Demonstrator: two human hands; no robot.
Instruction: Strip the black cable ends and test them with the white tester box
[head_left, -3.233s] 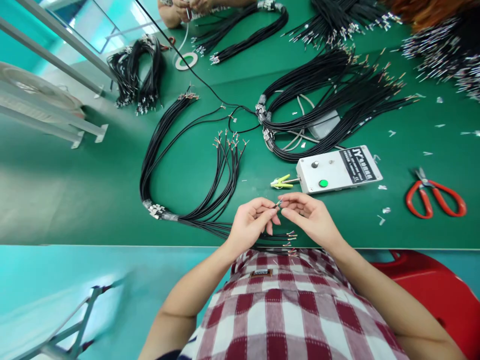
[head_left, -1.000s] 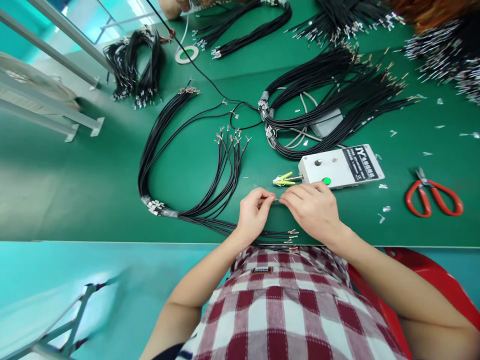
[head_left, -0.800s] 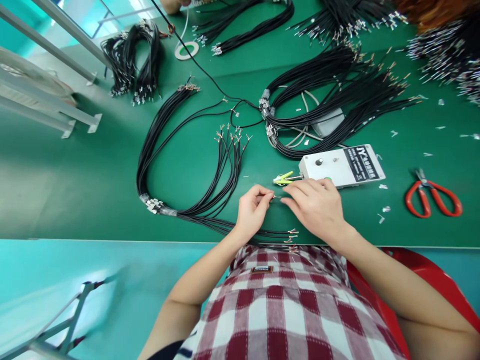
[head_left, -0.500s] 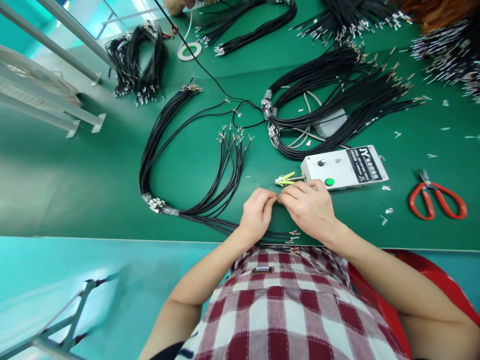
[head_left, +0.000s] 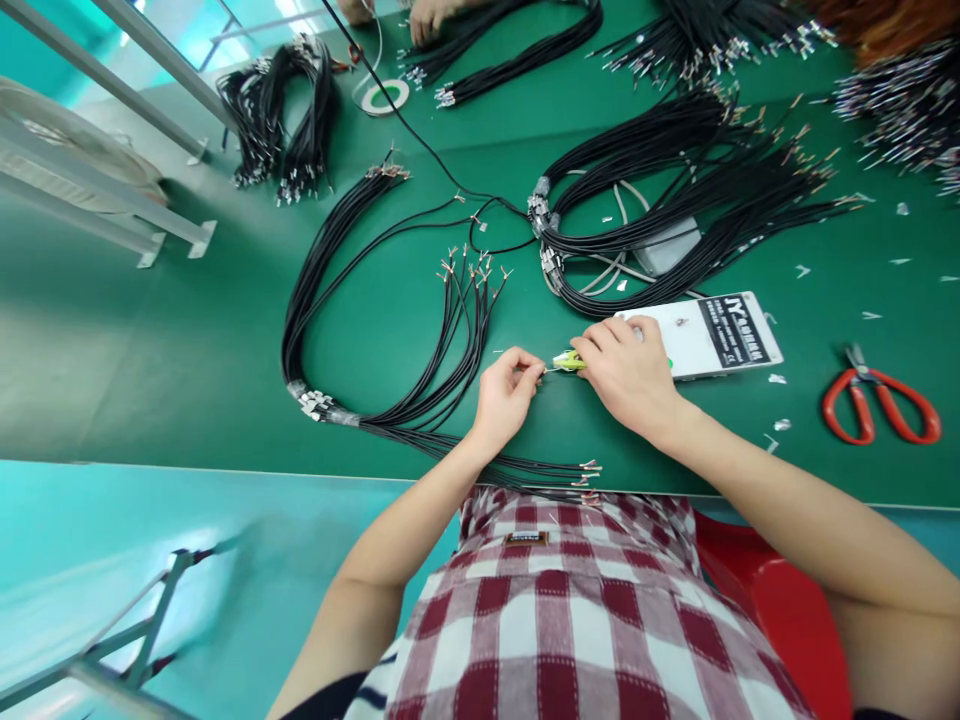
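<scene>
My left hand (head_left: 510,395) is closed in a pinch on a thin wire end, which points right toward a yellow-green clip (head_left: 568,360). My right hand (head_left: 626,375) has its fingers closed round that clip, just left of a white box (head_left: 690,345) with a black "JY" label, and covers the box's left end. The wire end meets the clip's jaws; whether they grip it I cannot tell. Beneath my left wrist runs a bundle of black cables (head_left: 409,432), with stripped ends fanned out at the upper right and near the table edge.
Red-handled pliers (head_left: 870,390) lie to the right among clear scraps. Behind the box are looped black cables (head_left: 637,235). A roll of tape (head_left: 385,97) and another cable coil (head_left: 281,120) lie at the back left. Another person's hand (head_left: 431,18) touches cables at the far edge.
My hands have moved apart. My right hand went from pinching beside my left to gripping the clip. My left hand shifted slightly up and left. Another person's hand came further into view.
</scene>
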